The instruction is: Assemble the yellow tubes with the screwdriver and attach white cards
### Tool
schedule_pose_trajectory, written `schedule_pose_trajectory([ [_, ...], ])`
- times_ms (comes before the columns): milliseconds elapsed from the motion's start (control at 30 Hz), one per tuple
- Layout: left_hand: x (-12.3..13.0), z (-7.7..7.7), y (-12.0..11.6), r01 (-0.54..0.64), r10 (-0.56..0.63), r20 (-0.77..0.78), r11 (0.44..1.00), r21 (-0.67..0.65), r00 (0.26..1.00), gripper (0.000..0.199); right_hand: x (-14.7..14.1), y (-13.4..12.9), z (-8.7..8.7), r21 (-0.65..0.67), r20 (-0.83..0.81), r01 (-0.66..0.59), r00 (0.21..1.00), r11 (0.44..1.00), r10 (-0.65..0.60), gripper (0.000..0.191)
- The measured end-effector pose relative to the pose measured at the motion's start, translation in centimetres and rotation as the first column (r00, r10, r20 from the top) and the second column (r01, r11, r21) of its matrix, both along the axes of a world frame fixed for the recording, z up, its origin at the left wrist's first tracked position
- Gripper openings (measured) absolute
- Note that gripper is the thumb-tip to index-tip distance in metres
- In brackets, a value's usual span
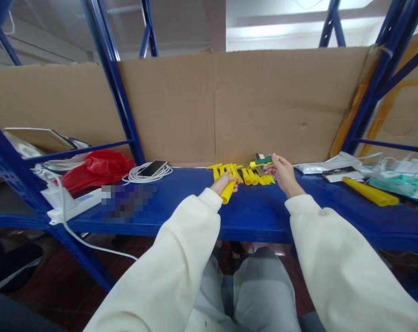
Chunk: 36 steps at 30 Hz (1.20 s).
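Note:
My left hand (224, 183) is closed around a yellow plastic piece (228, 191) with a tube-like lower end, held over the blue shelf. My right hand (281, 171) grips a screwdriver (261, 162) with a green and yellow handle. Its shaft points left, toward the upper end of the piece in my left hand; whether the tip touches it is too small to tell. Behind and between my hands, several yellow pieces (252, 177) lie in a row on the shelf. A small metallic object (259, 169) is partly hidden behind the screwdriver.
A phone (154, 168) rests on a coiled white cable (134, 174) at the left, near a red bag (97, 170) and white power strip (87, 203). Yellow tubes (371, 192) and white packets (328, 164) lie right. Cardboard (264, 101) stands behind the blue shelf (191, 207).

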<state>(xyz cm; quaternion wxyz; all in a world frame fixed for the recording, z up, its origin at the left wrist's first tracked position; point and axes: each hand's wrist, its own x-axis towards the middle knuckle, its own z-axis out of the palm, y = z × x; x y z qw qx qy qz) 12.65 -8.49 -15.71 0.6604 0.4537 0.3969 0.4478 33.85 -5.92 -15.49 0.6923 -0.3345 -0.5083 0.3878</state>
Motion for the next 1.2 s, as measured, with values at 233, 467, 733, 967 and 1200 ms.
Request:
schedule_pose_trajectory([
  [233,-0.1,0.0,0.2,-0.02,0.02,0.032,1.0,-0.001,0.999,0.066,0.2,0.5,-0.3,0.039,0.053,-0.027,0.998,0.999,0.025,0.05],
  [467,-0.2,-0.5,0.7,0.013,-0.013,0.022,1.0,-0.017,1.0,0.066,-0.2,0.3,-0.2,0.01,0.005,0.085,0.996,0.996,-0.085,0.052],
  [733,-0.2,-0.7,0.6,0.03,-0.03,0.015,0.999,0.011,0.999,0.074,-0.2,0.0,0.0,-0.11,-0.024,0.166,0.985,0.98,-0.17,0.046],
  [967,-0.2,-0.6,0.5,0.036,-0.036,0.014,0.999,-0.002,0.999,0.075,-0.5,-0.5,0.4,-0.163,-0.026,0.172,0.984,0.971,-0.179,0.041],
  [1200,-0.1,-0.3,0.3,0.022,-0.022,0.01,1.0,0.021,1.0,0.068,-0.3,-0.7,0.4,-0.087,-0.075,0.022,0.997,0.996,-0.029,0.036],
])
